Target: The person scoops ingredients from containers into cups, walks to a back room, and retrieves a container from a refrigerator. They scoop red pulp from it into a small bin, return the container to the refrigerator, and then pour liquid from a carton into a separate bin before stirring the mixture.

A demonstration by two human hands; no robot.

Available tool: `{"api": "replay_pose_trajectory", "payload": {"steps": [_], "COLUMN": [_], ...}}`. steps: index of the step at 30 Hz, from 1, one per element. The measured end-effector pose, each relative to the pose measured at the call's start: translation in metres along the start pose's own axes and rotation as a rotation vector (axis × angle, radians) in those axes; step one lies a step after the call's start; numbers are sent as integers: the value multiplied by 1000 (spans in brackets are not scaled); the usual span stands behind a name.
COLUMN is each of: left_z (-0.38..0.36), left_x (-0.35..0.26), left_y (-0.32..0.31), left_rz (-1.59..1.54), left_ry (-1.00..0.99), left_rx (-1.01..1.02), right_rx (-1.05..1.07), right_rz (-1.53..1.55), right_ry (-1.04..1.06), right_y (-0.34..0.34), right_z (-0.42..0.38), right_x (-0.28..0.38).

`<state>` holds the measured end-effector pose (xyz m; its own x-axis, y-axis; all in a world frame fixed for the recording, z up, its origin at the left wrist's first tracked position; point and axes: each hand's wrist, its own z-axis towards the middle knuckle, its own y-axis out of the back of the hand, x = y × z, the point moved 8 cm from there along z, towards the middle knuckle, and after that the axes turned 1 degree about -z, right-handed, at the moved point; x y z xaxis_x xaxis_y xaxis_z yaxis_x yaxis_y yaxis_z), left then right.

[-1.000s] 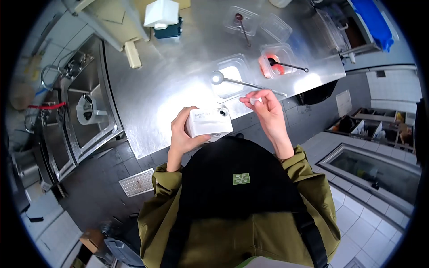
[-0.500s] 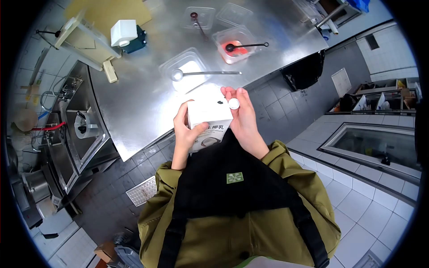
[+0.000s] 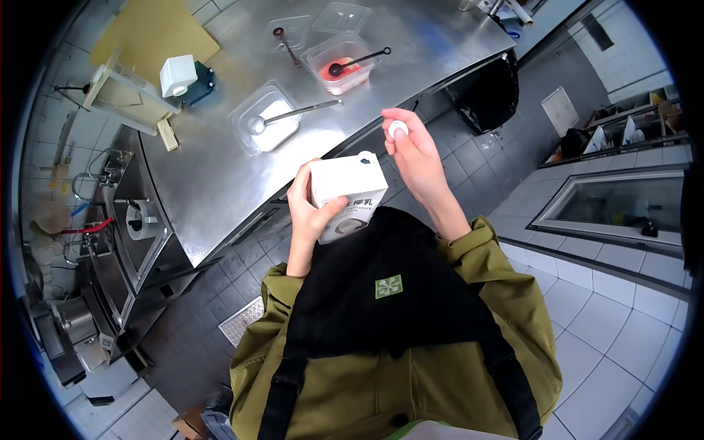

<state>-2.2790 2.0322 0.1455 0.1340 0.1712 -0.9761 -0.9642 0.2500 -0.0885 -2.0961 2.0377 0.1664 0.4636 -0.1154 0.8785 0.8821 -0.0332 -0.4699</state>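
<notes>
My left hand (image 3: 304,213) is wrapped round a white carton (image 3: 348,180) with dark print on its side, in front of my apron. A dark spot shows on the carton's top, at the spout near the far right corner. Up and to the right of the carton, my right hand (image 3: 418,158) pinches a small round white cap (image 3: 398,128), apart from the carton. On the steel table (image 3: 194,183) beyond, a clear tub (image 3: 236,121) with white contents carries a metal spoon (image 3: 301,111). Another clear tub (image 3: 312,59) holds something red and a black spoon (image 3: 359,61).
Behind lie a dark red spoon (image 3: 287,45) and a clear lid (image 3: 342,18). A white carton (image 3: 178,75) with a dark green box stands at the left. There is a sink (image 3: 136,253) at the far left, and a black-bagged bin (image 3: 488,99) beside the table's right end.
My right hand has moved up and right, away from the carton, with the cap between its fingers. My left hand keeps its grip on the carton. The view has shifted slightly.
</notes>
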Motion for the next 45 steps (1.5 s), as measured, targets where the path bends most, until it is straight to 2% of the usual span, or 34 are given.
{"api": "replay_pose_trajectory", "payload": {"steps": [1,5,8,9,12,16,19,22,25,28,31,45], "left_z": [-1,-5,-6,-7,-7,-5,-2,0,2,1,2,7], "left_x": [-2,-10,-14,-16,-20,-23,-23,-24,-24,-25,-26,-41], "left_y": [-6,-20,-29,-32,-40,-49,-54,-61,-68,-73,-75,-65], "left_rz": [22,59,91,108,108,80,78,62,98,155,141,208], "left_ry": [-8,-36,-55,-60,-55,-57,-87,-74,-100,-135,-113,-178], "left_rx": [24,62,109,134,169,178,180,196,274,300,304,246], "right_rx": [25,241,485,576,754,881,926,987,1078,1131,1131,1077], "right_rz": [-323,-992,-1139,-1227,-1409,-1517,-1590,-1644,-1604,-1573,-1478,-1299], "right_ry": [48,429,249,319,314,255,419,497,388,-4,-289,-61], "right_y": [-1,-17,-19,-29,-38,-41,-48,-53,-49,-40,-33,-43], "right_z": [-5,-14,-17,-20,-28,-36,-41,-45,-44,-37,-30,-18], "right_x": [16,62,67,77,87,90,93,97,92,82,77,83]}}
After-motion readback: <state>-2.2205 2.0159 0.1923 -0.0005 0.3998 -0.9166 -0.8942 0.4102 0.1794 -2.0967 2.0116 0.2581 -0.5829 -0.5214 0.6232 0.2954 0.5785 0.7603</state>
